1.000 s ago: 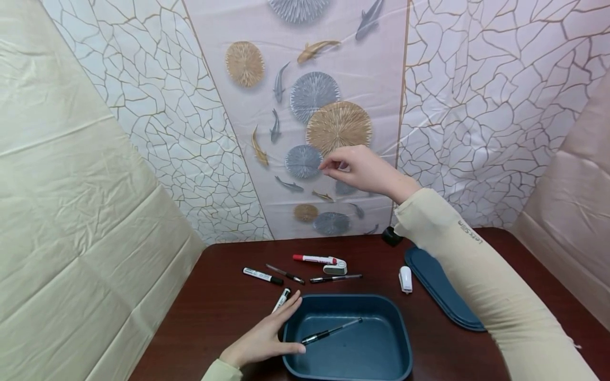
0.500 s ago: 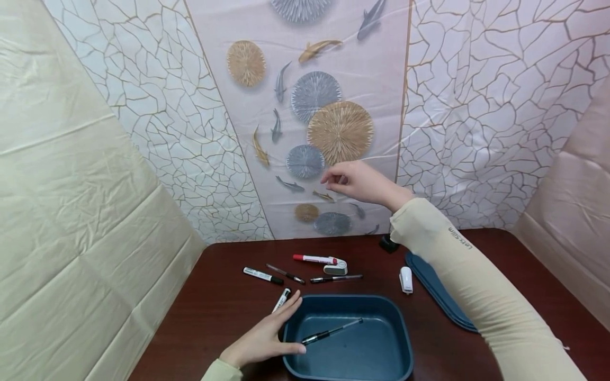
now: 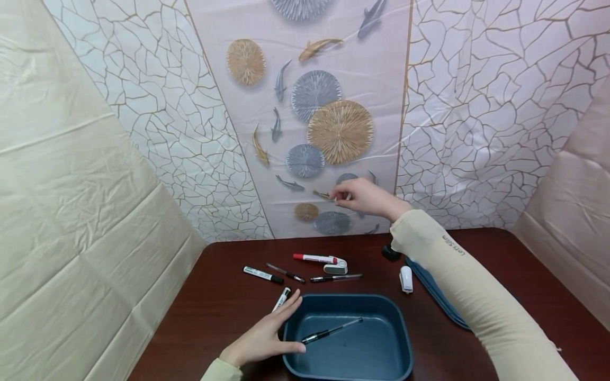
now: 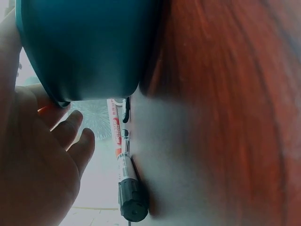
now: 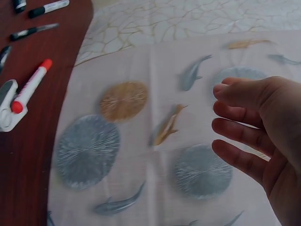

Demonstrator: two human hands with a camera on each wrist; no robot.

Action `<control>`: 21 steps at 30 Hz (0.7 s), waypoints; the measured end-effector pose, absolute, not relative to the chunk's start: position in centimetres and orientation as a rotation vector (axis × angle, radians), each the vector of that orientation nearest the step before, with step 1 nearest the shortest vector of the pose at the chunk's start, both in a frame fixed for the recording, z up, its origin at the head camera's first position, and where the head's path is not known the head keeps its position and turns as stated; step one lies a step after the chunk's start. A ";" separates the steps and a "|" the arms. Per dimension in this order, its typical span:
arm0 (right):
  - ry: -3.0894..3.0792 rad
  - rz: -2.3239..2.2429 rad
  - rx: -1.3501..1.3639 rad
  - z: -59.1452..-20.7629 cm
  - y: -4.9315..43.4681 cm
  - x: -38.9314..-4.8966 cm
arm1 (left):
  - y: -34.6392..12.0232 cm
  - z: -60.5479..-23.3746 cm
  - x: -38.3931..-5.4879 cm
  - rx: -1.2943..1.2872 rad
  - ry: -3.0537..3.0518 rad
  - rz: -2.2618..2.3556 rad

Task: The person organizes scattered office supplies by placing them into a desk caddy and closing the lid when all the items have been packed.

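Observation:
My left hand (image 3: pixel 267 336) holds the left rim of a dark blue box (image 3: pixel 405 338), its thumb inside and its fingers along the back left corner. In the box lies a black pen (image 3: pixel 331 331) with a clear barrel. A black-capped marker (image 3: pixel 282 299) lies on the table just beyond the left fingers; the left wrist view shows its cap end (image 4: pixel 133 200) near the box wall. My right hand (image 3: pixel 364 197) hangs in the air above the back of the table. Its fingers are loosely bent, with nothing between them in the right wrist view.
Behind the box lie a red-and-white marker (image 3: pixel 314 259), a white stapler-like item (image 3: pixel 335 267), two pens (image 3: pixel 335 278) (image 3: pixel 286 273) and another black-capped marker (image 3: pixel 263 275). A white stapler (image 3: pixel 406 279) sits right. A blue lid (image 3: pixel 436 291) and black object (image 3: pixel 391 253) are partly behind the sleeve.
My right hand has come down and slightly right from higher in front of the patterned backdrop, still holding nothing. The left hand, the box and the pens have stayed in place.

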State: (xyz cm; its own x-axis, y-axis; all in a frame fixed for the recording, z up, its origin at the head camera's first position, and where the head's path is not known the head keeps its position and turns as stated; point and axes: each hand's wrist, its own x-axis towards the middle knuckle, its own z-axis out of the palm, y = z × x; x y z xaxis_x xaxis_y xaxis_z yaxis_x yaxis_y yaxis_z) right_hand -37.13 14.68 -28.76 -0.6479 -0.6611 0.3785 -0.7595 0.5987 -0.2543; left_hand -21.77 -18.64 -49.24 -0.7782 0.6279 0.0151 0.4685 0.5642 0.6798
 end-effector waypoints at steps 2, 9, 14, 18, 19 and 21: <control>-2.593 0.562 1.176 -29.4 14.7 -37.3 | -18.7 -49.2 -21.8 0.919 2.574 1.018; -2.613 0.517 1.246 -32.0 14.7 -37.9 | -18.8 -49.2 -21.7 0.926 2.575 1.028; -2.652 0.503 1.245 -33.7 15.0 -37.5 | -18.7 -49.1 -21.7 0.916 2.559 1.029; -2.687 0.477 1.226 -35.1 15.1 -37.2 | -18.6 -49.1 -21.7 0.896 2.556 1.029; -2.694 0.468 1.226 -35.5 15.2 -37.1 | -18.6 -49.1 -21.7 0.896 2.559 1.028; -2.700 0.454 1.238 -36.2 15.2 -37.0 | -18.7 -49.1 -21.7 0.900 2.568 1.022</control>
